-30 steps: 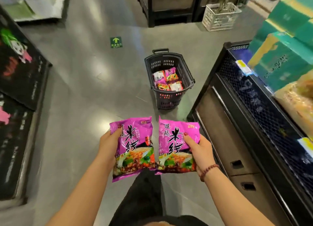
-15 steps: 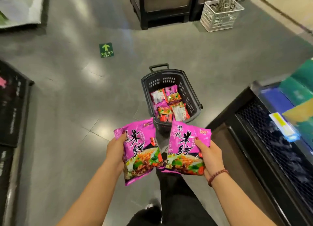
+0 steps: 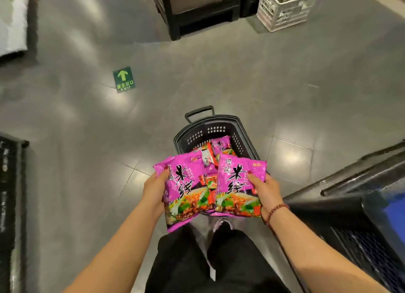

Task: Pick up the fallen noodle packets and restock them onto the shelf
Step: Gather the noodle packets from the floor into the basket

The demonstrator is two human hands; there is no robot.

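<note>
My left hand (image 3: pixel 154 188) grips a pink noodle packet (image 3: pixel 184 187) by its left edge. My right hand (image 3: pixel 266 188) grips a second pink noodle packet (image 3: pixel 237 183) by its right edge. Both packets are held side by side, face up, just above the near end of a black shopping basket (image 3: pixel 198 133) on the floor. Several more noodle packets (image 3: pixel 220 145) lie inside the basket, partly hidden behind the held ones. The black shelf (image 3: pixel 355 183) with a wire mesh front stands at the lower right.
A green exit sticker (image 3: pixel 123 80) marks the grey floor. A white plastic crate (image 3: pixel 287 6) and a dark display stand (image 3: pixel 197 9) are at the far end. A black rack (image 3: pixel 11 205) runs along the left edge. My dark trousers and shoe show below the packets.
The view has swung left and down, away from the shelf. The basket now lies directly beneath the two packets, which my hands still hold side by side.
</note>
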